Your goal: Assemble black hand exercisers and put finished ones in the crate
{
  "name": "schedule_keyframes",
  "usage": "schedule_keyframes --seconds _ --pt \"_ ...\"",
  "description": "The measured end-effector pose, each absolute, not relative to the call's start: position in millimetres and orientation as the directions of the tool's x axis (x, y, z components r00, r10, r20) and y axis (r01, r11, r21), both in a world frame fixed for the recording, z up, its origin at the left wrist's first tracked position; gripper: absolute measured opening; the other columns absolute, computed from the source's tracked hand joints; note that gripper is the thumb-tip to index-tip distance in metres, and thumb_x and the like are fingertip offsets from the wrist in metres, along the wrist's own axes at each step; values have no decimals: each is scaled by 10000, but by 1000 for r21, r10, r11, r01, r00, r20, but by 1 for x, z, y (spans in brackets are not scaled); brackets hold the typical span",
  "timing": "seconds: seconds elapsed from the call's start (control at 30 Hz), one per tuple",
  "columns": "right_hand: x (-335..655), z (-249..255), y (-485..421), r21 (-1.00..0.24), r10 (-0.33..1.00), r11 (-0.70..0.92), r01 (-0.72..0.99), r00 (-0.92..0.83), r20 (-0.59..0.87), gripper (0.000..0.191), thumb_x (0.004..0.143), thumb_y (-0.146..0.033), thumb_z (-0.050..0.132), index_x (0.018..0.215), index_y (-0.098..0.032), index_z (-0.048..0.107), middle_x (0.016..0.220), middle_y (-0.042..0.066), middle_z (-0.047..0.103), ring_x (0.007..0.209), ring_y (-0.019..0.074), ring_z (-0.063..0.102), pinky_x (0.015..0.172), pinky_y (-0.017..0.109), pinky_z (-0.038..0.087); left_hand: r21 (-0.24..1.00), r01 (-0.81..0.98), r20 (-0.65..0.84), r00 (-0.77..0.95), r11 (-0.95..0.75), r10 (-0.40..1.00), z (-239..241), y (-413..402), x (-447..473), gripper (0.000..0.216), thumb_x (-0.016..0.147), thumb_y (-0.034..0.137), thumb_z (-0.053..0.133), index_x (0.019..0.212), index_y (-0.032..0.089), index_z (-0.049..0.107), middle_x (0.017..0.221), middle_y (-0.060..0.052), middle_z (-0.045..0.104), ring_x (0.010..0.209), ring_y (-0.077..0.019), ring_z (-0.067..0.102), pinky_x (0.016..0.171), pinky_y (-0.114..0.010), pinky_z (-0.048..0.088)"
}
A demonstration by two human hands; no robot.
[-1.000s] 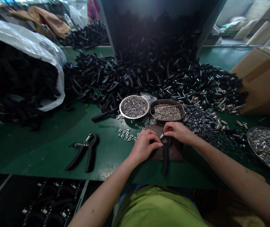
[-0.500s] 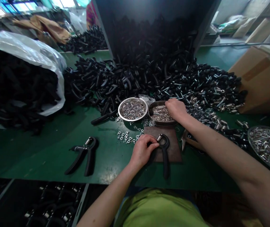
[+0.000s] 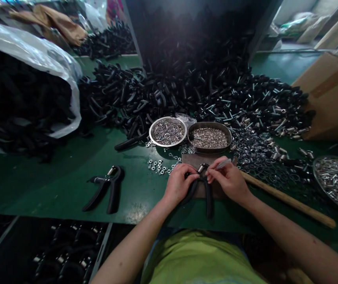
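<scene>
A black hand gripper [image 3: 208, 199] with a metal spring lies on a brown pad [image 3: 193, 159] near the table's front edge. My left hand [image 3: 180, 184] is closed on its left handle near the spring. My right hand [image 3: 229, 178] pinches a small silver pin [image 3: 223, 163] beside the spring end, and a long wooden handle [image 3: 287, 200] runs from under this hand to the right. Just beyond the pad stand a round metal dish [image 3: 168, 131] and an oval metal dish [image 3: 210, 137], both holding small silver parts.
A finished hand gripper [image 3: 105, 189] lies to the left on the green table [image 3: 53, 181]. Loose nuts [image 3: 159, 166], springs and a big heap of black handles [image 3: 186, 86] fill the back. A plastic sack [image 3: 32, 59] sits left, a cardboard box [image 3: 331, 94] right, a pin tray [image 3: 337, 183] far right.
My right hand went out to the oval dish and came back to the spring end holding a silver pin. The wooden handle now shows at the right. My left hand stayed put.
</scene>
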State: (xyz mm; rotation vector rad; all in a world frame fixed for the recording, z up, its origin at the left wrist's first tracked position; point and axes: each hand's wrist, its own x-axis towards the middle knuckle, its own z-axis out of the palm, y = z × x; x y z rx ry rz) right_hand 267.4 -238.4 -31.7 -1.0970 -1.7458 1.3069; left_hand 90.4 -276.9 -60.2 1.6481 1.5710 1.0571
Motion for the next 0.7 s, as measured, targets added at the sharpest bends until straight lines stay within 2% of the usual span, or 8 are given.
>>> schedule_keyframes --seconds 0.17,0.23,0.33,0.37,0.43,0.5,0.6,0.7 --pt "262 -28 -247 -860 848 390 328 -492 196 62 838 -225 549 806 -206 500 654 -17 591 591 141 613 592 285 490 856 506 141 -35 -105 989 -60 -279 91 61 765 171 662 725 193 621 829 -8 651 856 -171 577 820 -305 424" --pt "259 -15 -252 -879 842 433 198 -437 316 67 843 -188 535 829 -221 479 706 -18 605 615 138 623 600 285 496 857 506 134 -37 -97 990 -60 -279 91 61 765 168 663 726 191 622 825 -9 651 852 -171 577 813 -302 425" --pt "257 6 -244 -867 852 497 28 -201 483 123 868 -168 500 906 -252 418 819 -20 623 651 132 636 626 299 514 865 495 116 -35 -84 993 -59 -278 90 60 763 171 666 726 191 623 827 -9 651 855 -171 582 812 -300 427" --pt "258 11 -235 -833 832 547 85 -169 529 121 869 -176 504 911 -253 421 838 -16 622 671 134 634 647 305 512 867 491 109 -35 -78 993 -59 -278 90 62 759 171 670 723 190 622 826 -8 651 855 -171 584 815 -300 427" --pt "261 13 -208 -689 774 633 354 -261 577 58 865 -198 512 887 -233 471 844 7 621 728 148 621 699 311 491 873 482 96 -30 -70 995 -57 -277 90 66 753 169 676 719 190 624 828 -8 652 855 -171 587 823 -304 426" --pt "262 7 -175 -429 748 654 623 -446 492 58 875 -195 473 875 -202 530 855 46 632 808 180 603 733 314 454 876 475 98 5 -88 995 -54 -276 92 61 750 177 681 719 193 630 851 -9 653 871 -171 586 838 -307 423" --pt "259 -6 -133 -55 789 599 799 -577 209 208 885 -149 392 981 -178 574 923 91 645 883 212 581 697 300 411 858 495 106 84 -134 991 -49 -274 97 66 736 193 700 707 196 641 884 -14 649 902 -177 578 851 -310 416" --pt "251 -12 -111 67 834 543 837 -547 73 254 870 -130 394 1037 -158 584 944 124 642 848 213 586 645 284 387 825 550 88 105 -131 991 -46 -271 102 77 724 183 709 697 194 638 872 -16 636 902 -181 567 841 -310 414"
